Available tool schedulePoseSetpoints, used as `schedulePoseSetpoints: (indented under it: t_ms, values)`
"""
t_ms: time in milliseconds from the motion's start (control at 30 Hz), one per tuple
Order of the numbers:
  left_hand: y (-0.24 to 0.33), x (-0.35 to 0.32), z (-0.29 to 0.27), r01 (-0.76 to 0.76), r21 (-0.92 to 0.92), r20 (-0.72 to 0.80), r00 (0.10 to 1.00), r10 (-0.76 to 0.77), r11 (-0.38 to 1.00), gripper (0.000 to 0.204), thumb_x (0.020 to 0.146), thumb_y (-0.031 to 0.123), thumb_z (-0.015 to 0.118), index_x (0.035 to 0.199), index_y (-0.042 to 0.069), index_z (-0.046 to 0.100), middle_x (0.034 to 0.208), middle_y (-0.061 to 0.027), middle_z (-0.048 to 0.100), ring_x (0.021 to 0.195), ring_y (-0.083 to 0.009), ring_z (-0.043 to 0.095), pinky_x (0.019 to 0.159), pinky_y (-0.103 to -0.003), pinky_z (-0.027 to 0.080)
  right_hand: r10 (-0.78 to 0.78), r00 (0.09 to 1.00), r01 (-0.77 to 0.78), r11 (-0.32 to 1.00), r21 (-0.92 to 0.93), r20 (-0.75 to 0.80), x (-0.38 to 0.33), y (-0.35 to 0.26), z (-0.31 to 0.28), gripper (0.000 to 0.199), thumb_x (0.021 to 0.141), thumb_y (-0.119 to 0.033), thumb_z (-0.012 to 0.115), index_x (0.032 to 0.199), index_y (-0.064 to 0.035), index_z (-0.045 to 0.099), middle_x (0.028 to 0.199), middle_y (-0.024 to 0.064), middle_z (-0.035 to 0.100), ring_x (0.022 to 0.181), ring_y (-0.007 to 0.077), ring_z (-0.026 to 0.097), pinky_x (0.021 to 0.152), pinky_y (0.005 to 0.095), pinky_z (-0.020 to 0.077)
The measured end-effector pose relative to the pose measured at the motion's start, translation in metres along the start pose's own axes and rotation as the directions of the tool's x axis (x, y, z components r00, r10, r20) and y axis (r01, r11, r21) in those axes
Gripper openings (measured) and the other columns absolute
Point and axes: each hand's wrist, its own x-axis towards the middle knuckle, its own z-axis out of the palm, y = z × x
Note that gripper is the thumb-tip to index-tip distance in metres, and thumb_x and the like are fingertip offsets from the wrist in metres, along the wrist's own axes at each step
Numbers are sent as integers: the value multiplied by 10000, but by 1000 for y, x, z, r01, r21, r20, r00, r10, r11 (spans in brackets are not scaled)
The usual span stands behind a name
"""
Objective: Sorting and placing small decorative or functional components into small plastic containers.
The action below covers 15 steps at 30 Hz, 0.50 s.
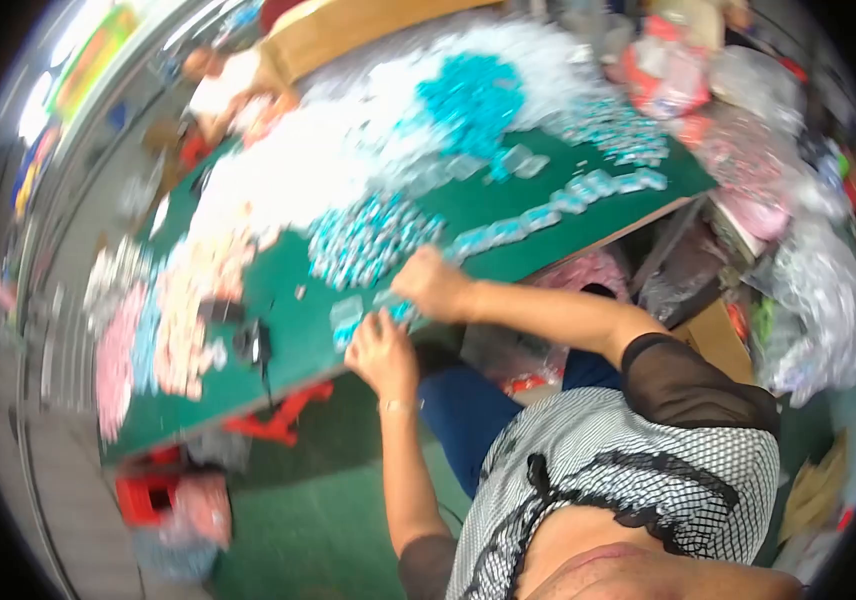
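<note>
Packing seems in hand: a clear, flat plastic case (346, 310) lies at ten o'clock from the left hand (380, 352). Its fingers and the right hand (433, 285) curl, holding what I cannot tell; next likely needs careful alignment.

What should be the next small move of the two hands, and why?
Perhaps the right hand should straighten the clear boxes while the left hand steadies them: both hands are at these boxes, and a row of similar boxes lies farther right. Blur hides the exact grip.
</note>
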Motion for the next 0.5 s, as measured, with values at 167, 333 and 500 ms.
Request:
schedulePoseSetpoints:
  t_ms: [167, 333, 500]
  values:
    - [11, -2, 2, 49, -52, -74, 996, -53, 997, 300, 800, 275, 642, 1060, 125, 626, 1076, -42, 570, 1010, -252, 510, 805, -430, 357, -19, 1000, 16, 985, 170, 16, -12, -3, -7, 146, 753, -171, 594, 777, -52, 513, 755, 111, 545, 731, 308, 554, 634, 410, 435]
    - [11, -8, -1, 66, -56, -112, 991, -72, 996, 267, 832, 293, 606, 1039, 127, 630, 1052, -50, 571, 985, -262, 510, 753, -425, 357, -42, 998, 30, 976, 215, 48, -16, -14, -18, 172, 756, -144, 616, 842, -23, 529, 851, 137, 566, 792, 318, 568, 677, 405, 470]
    - [11, -12, -8, 130, -187, -134, 978, -157, 974, 308, 820, 286, 620, 1056, 89, 607, 1064, -78, 566, 990, -287, 507, 762, -443, 362, -39, 993, 12, 973, 231, 114, -22, -13, -19, 245, 743, -150, 641, 914, -5, 543, 934, 156, 572, 886, 332, 573, 755, 401, 487]
